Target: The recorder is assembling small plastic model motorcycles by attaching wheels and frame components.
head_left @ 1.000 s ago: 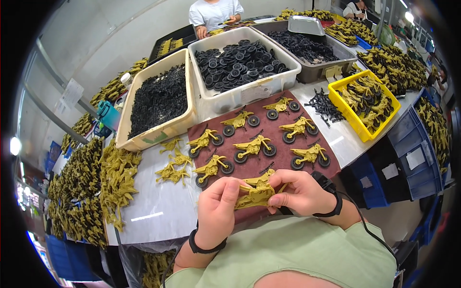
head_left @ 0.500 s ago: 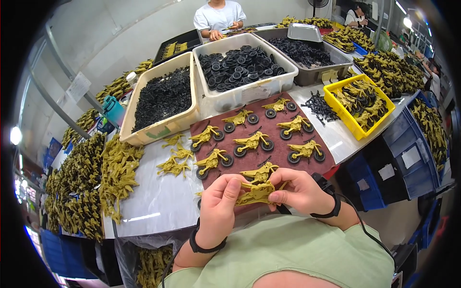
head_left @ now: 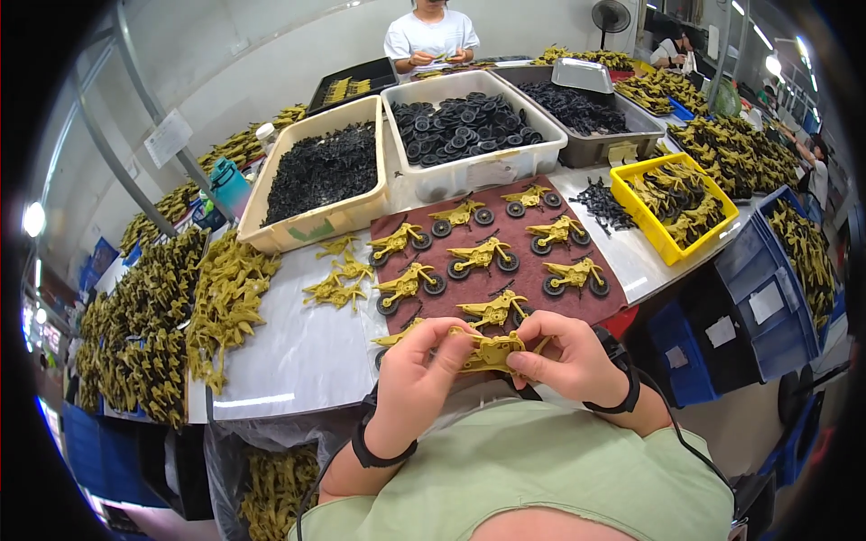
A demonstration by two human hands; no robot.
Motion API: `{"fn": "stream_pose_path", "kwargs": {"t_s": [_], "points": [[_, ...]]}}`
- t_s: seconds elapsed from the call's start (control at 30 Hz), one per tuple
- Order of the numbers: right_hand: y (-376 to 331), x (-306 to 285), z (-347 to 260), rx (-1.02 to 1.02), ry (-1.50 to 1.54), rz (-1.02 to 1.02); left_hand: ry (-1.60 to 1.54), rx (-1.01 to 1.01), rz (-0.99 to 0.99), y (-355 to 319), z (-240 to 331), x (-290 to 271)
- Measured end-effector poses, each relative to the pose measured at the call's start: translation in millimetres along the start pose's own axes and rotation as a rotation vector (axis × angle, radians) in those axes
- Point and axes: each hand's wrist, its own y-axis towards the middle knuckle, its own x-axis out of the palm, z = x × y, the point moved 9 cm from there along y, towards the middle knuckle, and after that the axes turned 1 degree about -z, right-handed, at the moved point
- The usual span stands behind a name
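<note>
Close to my body, both hands pinch one yellow toy motorcycle body (head_left: pixel 490 354) from its two ends. My left hand (head_left: pixel 410 383) is closed on its left end between thumb and fingers, and my right hand (head_left: pixel 570 362) grips its right end. The fingers hide parts of the piece. Just beyond them lies a dark red mat (head_left: pixel 431 309) with several toy motorcycles in rows, bearing black wheels. The nearest one, a yellow motorcycle (head_left: pixel 496 309), lies right behind my fingers; another motorcycle (head_left: pixel 397 335) is partly covered by my left hand.
Behind the mat stand a cream tub (head_left: pixel 311 236) of small black parts, a white tub (head_left: pixel 492 176) of black wheels and a grey tub (head_left: pixel 591 149). A yellow basket (head_left: pixel 672 255) holds motorcycles at right. Yellow bodies (head_left: pixel 230 302) are heaped at left. Across the table sits a person (head_left: pixel 428 36).
My view has shifted slightly, so the table appears moved rightward. The yellow body has turned a little between my fingers, and both hands still hold it. The person opposite has raised their hands.
</note>
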Motion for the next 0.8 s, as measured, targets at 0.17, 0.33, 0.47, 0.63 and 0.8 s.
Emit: {"fn": "stream_pose_path", "kwargs": {"t_s": [0.17,0.33,0.47,0.63,0.8], "points": [[-7,6,-32,-0.384,-0.498,0.137,0.464,0.493,0.05,-16,46,5],[-18,18,-47,-0.548,-0.558,0.132,0.461,0.566,0.099,-26,53,-1],[-19,21,-50,-0.575,-0.553,0.117,0.142,0.376,0.057,-25,40,-9],[-19,33,-57,-0.688,-0.671,0.119,0.548,0.816,-0.007,-44,67,-4],[-19,43,-64,-0.841,-0.833,0.107,0.616,0.861,0.115,-52,65,-17]]}}
